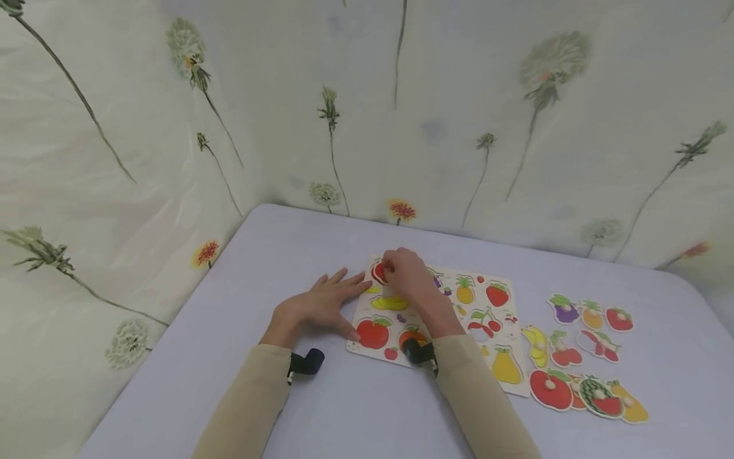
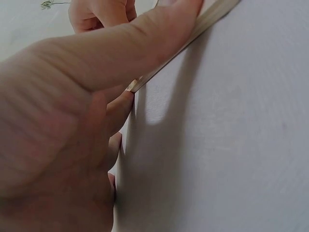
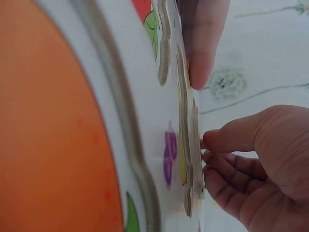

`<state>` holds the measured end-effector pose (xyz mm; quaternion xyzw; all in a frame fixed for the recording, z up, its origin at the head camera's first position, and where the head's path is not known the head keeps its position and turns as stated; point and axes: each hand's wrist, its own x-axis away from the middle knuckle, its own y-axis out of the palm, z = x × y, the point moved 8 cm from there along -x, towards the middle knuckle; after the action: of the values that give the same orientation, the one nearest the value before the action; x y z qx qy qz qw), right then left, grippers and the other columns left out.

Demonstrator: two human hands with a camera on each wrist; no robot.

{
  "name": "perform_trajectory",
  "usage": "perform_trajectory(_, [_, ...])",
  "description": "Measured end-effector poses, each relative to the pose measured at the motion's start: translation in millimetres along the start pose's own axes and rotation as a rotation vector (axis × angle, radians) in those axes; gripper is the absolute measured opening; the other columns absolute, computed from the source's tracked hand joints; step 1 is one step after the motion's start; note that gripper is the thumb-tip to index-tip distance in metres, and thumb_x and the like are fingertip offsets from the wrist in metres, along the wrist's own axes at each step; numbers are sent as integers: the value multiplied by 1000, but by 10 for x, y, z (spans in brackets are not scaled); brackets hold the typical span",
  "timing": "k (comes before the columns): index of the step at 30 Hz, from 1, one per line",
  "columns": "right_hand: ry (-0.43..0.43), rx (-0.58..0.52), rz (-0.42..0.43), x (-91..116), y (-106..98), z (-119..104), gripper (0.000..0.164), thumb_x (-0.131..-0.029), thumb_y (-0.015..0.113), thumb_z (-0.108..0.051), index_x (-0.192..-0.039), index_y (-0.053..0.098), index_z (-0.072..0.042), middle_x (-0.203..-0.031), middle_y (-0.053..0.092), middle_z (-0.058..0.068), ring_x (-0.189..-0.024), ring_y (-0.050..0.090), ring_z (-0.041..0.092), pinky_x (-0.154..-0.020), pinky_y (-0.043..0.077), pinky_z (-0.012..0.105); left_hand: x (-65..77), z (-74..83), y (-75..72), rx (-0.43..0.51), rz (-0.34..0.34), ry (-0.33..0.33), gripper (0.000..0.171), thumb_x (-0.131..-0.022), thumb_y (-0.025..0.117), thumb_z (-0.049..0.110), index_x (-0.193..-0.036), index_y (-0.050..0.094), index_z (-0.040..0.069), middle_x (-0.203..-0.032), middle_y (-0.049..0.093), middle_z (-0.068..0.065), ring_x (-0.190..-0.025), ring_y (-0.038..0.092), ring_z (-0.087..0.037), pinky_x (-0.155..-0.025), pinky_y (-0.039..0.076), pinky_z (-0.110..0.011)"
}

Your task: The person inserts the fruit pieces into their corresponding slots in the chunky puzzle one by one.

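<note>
A white wooden fruit puzzle board lies on the table. My right hand is over its far left corner and pinches the small knob of a red puzzle piece, whose fruit is mostly hidden. In the right wrist view, thumb and fingertips meet at that knob, with the piece close to the board's surface. My left hand rests at the board's left side, fingers spread and straight. Its thumb lies along the board's edge in the left wrist view.
Loose knobbed fruit pieces lie right of the board: an apple, a watermelon, a banana, cherries, a strawberry and several others, some overlapping. A flowered curtain stands behind the table.
</note>
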<state>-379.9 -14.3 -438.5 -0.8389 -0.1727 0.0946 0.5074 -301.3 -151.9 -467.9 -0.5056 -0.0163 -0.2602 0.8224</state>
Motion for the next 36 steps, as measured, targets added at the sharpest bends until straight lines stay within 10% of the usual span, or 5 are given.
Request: perform_trajectory(36, [-97, 11, -33, 8, -15, -95, 17, -96, 64, -12, -111, 71, -10, -106, 65, 6, -98, 57, 23, -95, 53, 37, -21, 13, -1, 10, 0, -3, 104, -70, 84, 52, -156, 27, 39, -168, 14, 13, -158, -3, -21, -128, 0, -52])
